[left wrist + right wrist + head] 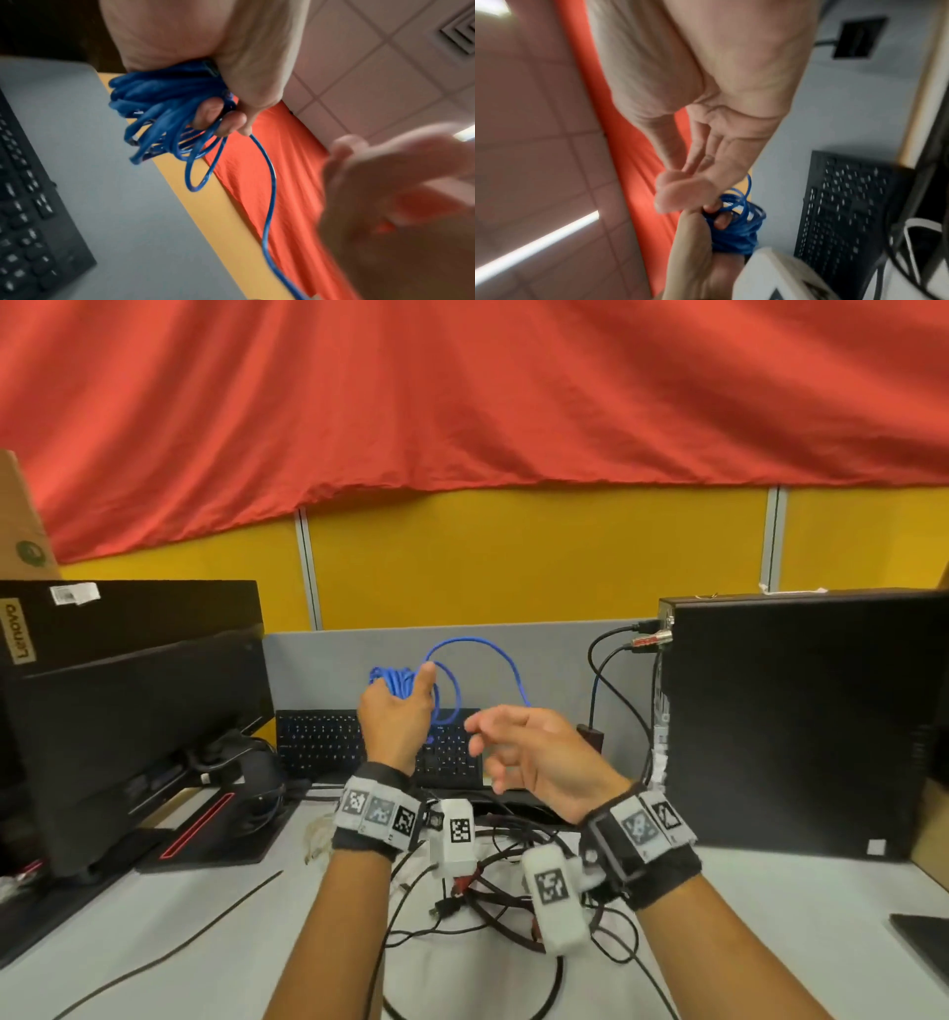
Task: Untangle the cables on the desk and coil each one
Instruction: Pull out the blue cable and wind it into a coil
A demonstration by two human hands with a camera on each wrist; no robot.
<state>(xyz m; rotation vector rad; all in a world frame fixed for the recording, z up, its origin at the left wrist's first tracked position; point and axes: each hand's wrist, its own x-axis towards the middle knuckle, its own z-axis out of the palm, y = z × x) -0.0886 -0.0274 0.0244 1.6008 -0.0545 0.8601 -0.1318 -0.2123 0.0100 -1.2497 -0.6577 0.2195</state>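
Observation:
My left hand (395,711) is raised above the keyboard and grips a bundle of blue cable (400,683) coiled in several loops; the left wrist view shows its fingers (221,119) curled round the coil (159,105). One loose blue loop (477,654) arcs up and runs down to the right behind my right hand. My right hand (524,752) hovers just right of the left, fingers loosely spread and blurred, holding nothing (680,190). A tangle of black and dark red cables (493,891) lies on the desk under my wrists.
A black keyboard (323,742) sits behind the hands. A monitor (128,737) stands at the left and a black computer tower (801,721) at the right with cables plugged in its back. A thin black cable (205,927) crosses the white desk at the left.

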